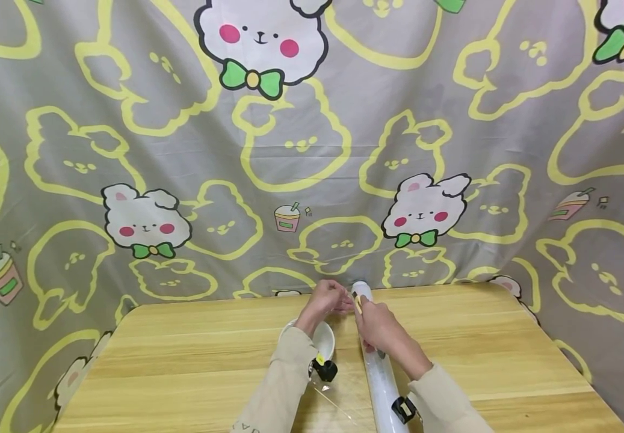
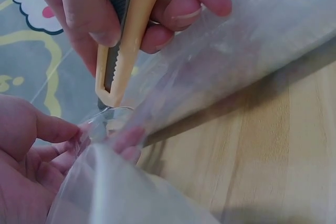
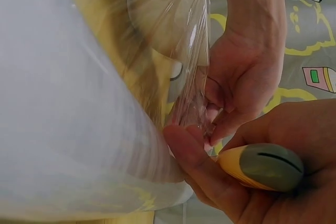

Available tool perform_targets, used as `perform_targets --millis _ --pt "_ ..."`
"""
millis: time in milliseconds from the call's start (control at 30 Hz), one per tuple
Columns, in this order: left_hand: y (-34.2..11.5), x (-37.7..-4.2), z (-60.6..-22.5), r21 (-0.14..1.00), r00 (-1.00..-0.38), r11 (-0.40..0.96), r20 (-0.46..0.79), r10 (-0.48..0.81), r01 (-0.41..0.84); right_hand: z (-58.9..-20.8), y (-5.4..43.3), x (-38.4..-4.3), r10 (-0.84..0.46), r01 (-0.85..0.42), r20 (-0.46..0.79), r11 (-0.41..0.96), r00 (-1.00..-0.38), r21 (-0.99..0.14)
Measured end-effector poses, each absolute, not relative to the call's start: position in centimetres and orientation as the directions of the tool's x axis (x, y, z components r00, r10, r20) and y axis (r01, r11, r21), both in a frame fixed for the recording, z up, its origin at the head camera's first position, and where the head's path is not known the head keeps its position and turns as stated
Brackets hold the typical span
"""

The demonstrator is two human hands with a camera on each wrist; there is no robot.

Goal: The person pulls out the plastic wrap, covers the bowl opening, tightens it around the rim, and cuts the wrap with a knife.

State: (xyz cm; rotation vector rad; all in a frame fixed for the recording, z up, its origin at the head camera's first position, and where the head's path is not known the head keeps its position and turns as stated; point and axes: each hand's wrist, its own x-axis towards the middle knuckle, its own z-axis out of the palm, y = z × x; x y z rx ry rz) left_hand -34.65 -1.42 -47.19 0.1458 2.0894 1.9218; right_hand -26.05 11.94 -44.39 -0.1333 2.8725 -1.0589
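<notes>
Wooden table (image 1: 209, 349) | left forearm (image 1: 290, 361) partly hides bowl (image 1: 325, 341) | film roll (image 1: 382, 388) near

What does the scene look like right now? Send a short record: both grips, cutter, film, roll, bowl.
Left grip: pinches the film
Right grip: holds the cutter
Cutter: tip down at the film, close to the left grip; cut through or not, cannot tell
Film: clear, stretched between roll and left grip
Roll: lying on the table, right of the bowl
Bowl: white, partly hidden by the left arm
</notes>
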Motion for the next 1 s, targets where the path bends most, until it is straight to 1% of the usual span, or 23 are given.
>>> perform_targets --millis 300,633,1000 --pt "-1.7 -34.7 -47.1 0.989 -0.946 0.109 -0.131 0.297 -0.102 -44.3 12.0 -25.3 -0.118 -0.068 -0.032 0.749 -0.993 -0.659" --pt "-1.5 -34.6 -47.2 0.99 -0.954 0.11 -0.117 0.277 -0.089 -44.4 12.2 -24.6 -0.121 -0.09 -0.001 0.747 -0.993 -0.659" --pt "-1.6 -34.5 -47.3 0.992 -0.957 0.092 -0.105 0.271 -0.082 -44.3 12.1 -23.9 -0.135 -0.072 -0.048 0.758 -0.99 -0.648"
